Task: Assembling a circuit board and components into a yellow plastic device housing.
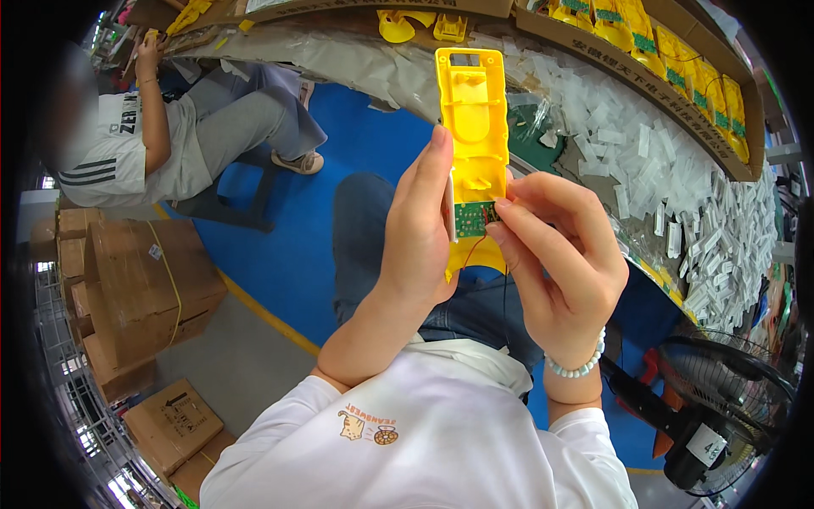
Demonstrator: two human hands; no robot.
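Note:
A long yellow plastic housing [473, 119] stands upright in front of me, its hollow inner side facing me. My left hand [420, 229] grips its left edge, fingers pointing up. A small green circuit board [472, 219] with thin red wires sits in the lower part of the housing. My right hand [560, 254] pinches the board's right end with thumb and forefinger; a white bead bracelet is on that wrist.
A workbench [593, 110] ahead is strewn with several small white plastic bags [678, 195]. Cardboard trays of yellow parts [670, 59] line its far side. Another person [144, 127] sits at the left. Stacked cardboard boxes [140, 288] stand lower left, a black fan [721, 399] lower right.

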